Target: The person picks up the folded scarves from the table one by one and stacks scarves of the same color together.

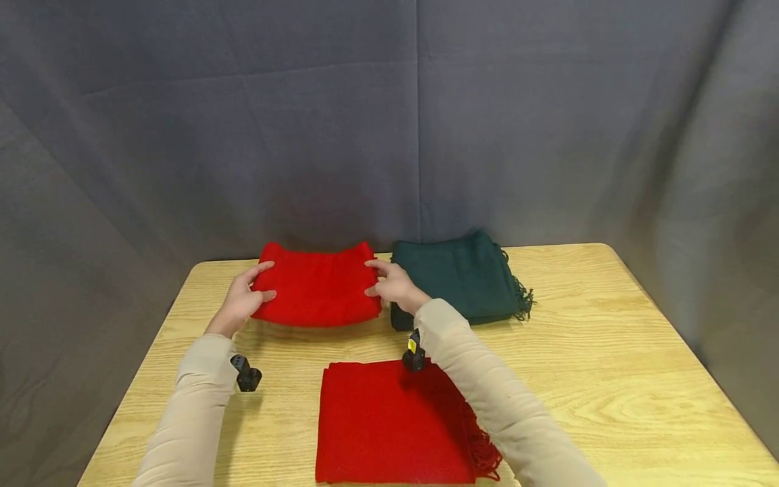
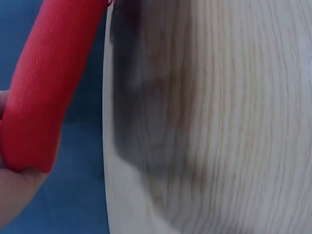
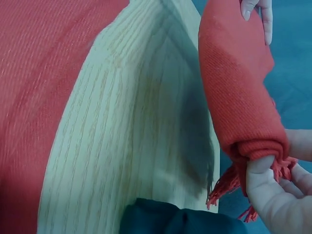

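Both hands hold up a folded red scarf [image 1: 316, 287] near the table's far left edge. Its left end is gripped by my left hand [image 1: 237, 303], thumb in front and fingers behind. At the other end my right hand [image 1: 398, 287] pinches the folded layers, and the right wrist view shows red fringe [image 3: 225, 187] hanging beside the thumb. A shadow lies on the wood beneath the scarf in both wrist views. Just right of the right hand lies a folded dark green scarf [image 1: 453, 281] with fringe on its right side.
A second folded red scarf [image 1: 389, 419] lies flat at the table's front, partly under the right forearm, its fringe to the right. The light wooden table [image 1: 608, 365] has rounded far corners. A grey curtain [image 1: 341, 135] hangs close behind it.
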